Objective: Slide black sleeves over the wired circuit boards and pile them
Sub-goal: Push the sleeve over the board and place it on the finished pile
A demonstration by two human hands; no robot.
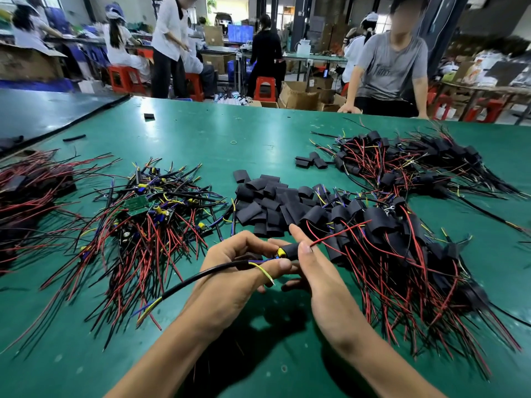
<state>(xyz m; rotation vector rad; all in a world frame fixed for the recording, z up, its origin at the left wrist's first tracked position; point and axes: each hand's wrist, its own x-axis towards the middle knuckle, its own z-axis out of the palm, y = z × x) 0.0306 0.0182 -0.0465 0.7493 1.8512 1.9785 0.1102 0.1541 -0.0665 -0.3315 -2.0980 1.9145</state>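
Observation:
My left hand (238, 271) grips a wired circuit board by its thick black cable (201, 275), which trails down to the left. A black sleeve (290, 251) covers most of that board, and a yellow part shows at the sleeve's left end. My right hand (313, 268) pinches the sleeve between thumb and fingers, and a red wire (339, 234) sticks out of its right end. Loose black sleeves (267, 199) lie heaped just beyond my hands. Bare wired boards (149, 214) are piled at the left. Sleeved boards (396, 245) are piled at the right.
A second pile of sleeved boards (416, 165) lies at the far right, with a few loose sleeves (310, 162) beside it. Red and black wires (26, 191) lie at the left edge of the green table (201, 130). A person (390, 67) leans on the far edge.

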